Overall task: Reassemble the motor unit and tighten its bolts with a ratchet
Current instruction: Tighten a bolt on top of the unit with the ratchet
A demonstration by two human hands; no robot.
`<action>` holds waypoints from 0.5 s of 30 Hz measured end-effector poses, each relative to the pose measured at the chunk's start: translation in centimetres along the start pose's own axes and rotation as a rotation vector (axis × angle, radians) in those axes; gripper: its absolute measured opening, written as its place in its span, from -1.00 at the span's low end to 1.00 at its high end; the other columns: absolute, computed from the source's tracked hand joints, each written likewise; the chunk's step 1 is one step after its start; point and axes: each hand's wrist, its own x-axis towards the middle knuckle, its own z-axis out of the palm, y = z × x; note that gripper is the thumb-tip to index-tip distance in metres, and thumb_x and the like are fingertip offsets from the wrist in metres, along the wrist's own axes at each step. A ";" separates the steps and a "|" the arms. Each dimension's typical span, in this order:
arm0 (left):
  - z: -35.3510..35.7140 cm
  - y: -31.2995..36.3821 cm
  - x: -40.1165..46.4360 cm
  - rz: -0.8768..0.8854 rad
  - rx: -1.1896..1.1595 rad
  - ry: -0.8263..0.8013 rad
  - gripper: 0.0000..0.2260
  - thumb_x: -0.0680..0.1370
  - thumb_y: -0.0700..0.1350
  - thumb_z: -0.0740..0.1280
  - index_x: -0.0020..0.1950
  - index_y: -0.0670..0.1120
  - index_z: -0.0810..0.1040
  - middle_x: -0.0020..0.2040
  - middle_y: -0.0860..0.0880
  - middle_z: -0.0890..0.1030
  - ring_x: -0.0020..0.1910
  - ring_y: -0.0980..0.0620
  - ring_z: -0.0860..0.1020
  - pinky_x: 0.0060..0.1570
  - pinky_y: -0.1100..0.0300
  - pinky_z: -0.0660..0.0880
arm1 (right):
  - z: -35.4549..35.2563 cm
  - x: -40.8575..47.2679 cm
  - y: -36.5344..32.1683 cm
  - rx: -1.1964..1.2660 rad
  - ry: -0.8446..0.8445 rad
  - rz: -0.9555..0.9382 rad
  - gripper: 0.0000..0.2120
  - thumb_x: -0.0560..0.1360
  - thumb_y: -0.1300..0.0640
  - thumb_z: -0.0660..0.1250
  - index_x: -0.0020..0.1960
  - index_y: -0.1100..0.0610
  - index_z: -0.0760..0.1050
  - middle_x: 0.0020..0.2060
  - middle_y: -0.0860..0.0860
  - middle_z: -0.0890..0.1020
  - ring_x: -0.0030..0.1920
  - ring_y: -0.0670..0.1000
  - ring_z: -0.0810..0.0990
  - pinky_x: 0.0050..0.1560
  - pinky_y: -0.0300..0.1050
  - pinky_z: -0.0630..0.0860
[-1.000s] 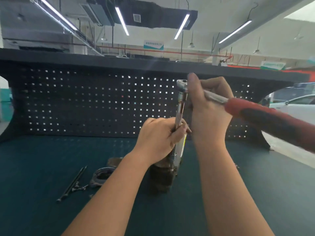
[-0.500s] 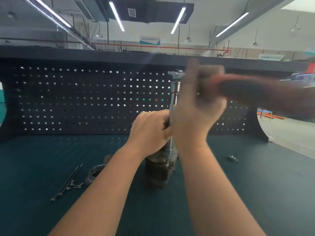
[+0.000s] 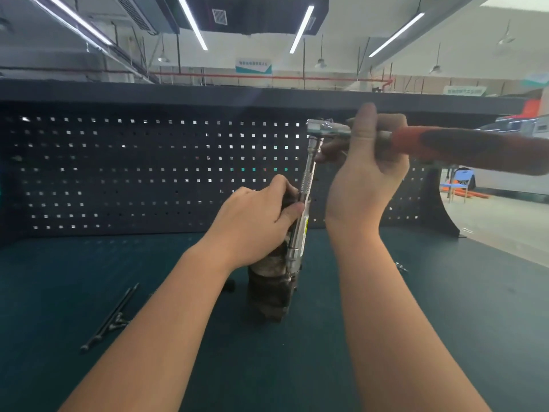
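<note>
- One motor unit (image 3: 269,295) stands upright on the green bench (image 3: 445,337)
- Left hand (image 3: 255,224) is curled around the top of the motor unit
- Right hand (image 3: 367,171) grips one ratchet (image 3: 416,141), above the motor unit, on one long extension (image 3: 303,203)
- Two thin rods (image 3: 111,316) lie left of the motor unit, one small bolt (image 3: 401,266) right of it

The workbench (image 3: 445,337) has a dark teal mat surface, backed by a black perforated panel (image 3: 118,173). The motor unit (image 3: 269,295) stands upright near the centre. Two long thin rods (image 3: 111,316) lie to its left (side by side), and a small metal part (image 3: 401,266) lies to the right, well apart.
</note>
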 end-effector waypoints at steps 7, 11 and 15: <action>-0.2 -0.7 -0.1 0.007 -0.072 0.026 -0.58 0.52 0.37 0.01 0.06 0.15 0.49 -0.16 0.18 0.61 -0.09 0.07 0.55 -0.13 0.08 0.43 | -1.0 0.9 0.3 0.094 -0.018 0.078 -0.78 0.62 0.26 0.18 -0.21 0.17 0.32 -0.48 -0.11 0.46 -0.51 -0.02 0.47 -0.47 -0.15 0.47; -0.7 -0.7 0.0 -0.032 -0.212 -0.123 -0.64 0.56 0.12 0.05 0.26 0.15 0.50 0.17 0.27 0.55 0.22 0.13 0.49 0.28 -0.05 0.36 | -1.3 1.4 0.3 0.139 -0.039 0.149 -0.78 0.61 0.26 0.18 -0.22 0.19 0.33 -0.46 -0.03 0.45 -0.51 -0.01 0.47 -0.47 -0.15 0.46; -1.6 -1.2 -0.1 -0.104 -0.271 -0.224 -0.69 0.66 0.01 0.14 0.39 0.19 0.43 0.16 0.50 0.38 0.40 0.20 0.31 0.41 0.16 0.20 | -1.8 1.8 0.1 0.283 -0.011 0.362 -0.80 0.60 0.28 0.18 -0.20 0.21 0.38 -0.47 0.06 0.47 -0.50 0.03 0.47 -0.47 -0.17 0.44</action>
